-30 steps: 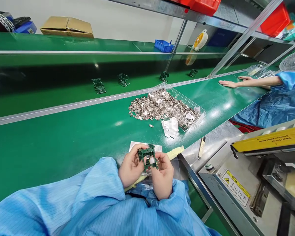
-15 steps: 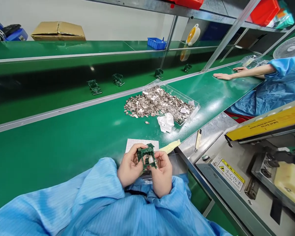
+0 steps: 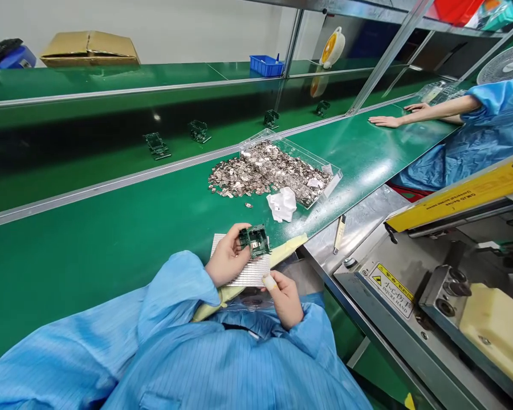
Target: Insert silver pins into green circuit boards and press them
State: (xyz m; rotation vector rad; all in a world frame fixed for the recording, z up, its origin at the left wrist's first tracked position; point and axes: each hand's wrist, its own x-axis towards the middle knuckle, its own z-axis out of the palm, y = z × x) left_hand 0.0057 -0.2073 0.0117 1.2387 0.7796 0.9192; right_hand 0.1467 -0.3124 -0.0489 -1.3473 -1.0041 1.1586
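My left hand (image 3: pixel 227 259) is closed around the edge of a green circuit board assembly (image 3: pixel 256 239), held tilted above a white ribbed sheet (image 3: pixel 243 279). A small pale metal piece shows in the board's middle. Lower and to the right, my right hand (image 3: pixel 287 300) is closed at the sheet's near right corner. White wrapping covers its thumb tip. Its fingertips are partly hidden, and I cannot make out what they pinch. Yellow material (image 3: pixel 288 250) lies under and beside the sheet.
Beyond my hands, a clear tray (image 3: pixel 336 181) holds many small metal parts, some spilled left. Crumpled white paper (image 3: pixel 282 205) lies in front. Several board assemblies (image 3: pixel 157 146) stand behind the rail. A cutter knife (image 3: pixel 339 234) and a machine (image 3: pixel 393 285) are right. A co-worker's hand (image 3: pixel 385 121) rests farther off.
My right hand has left the circuit board assembly and moved down to the ribbed sheet's corner. The left hand now holds the board alone, slightly higher. The view has shifted a little.
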